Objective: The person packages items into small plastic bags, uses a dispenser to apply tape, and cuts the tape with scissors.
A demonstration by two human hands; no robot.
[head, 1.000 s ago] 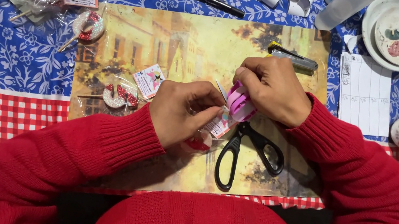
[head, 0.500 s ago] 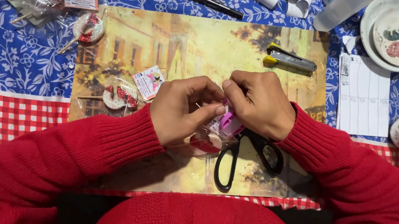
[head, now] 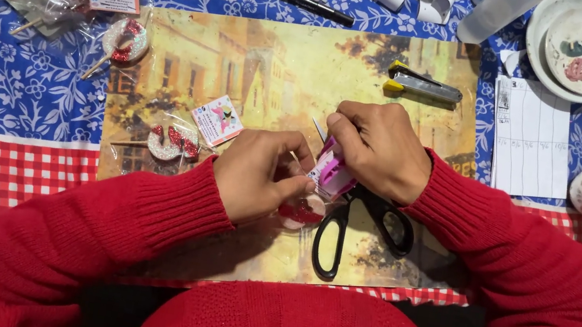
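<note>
On the cluttered surface (head: pixel 10 166), the right hand (head: pixel 379 148) clamps a pink tape dispenser (head: pixel 331 171) just above the wrapped glittery ornament (head: pixel 301 211) that the left hand (head: pixel 258 174) pinches steady, seemingly for taping, black scissors (head: pixel 351 224) just beneath the right grip.

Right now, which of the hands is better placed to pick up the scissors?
Right hand: it sits directly over the black scissors' pivot, though holding a pink tape dispenser. Left hand pinches the wrapped ornament.
</note>
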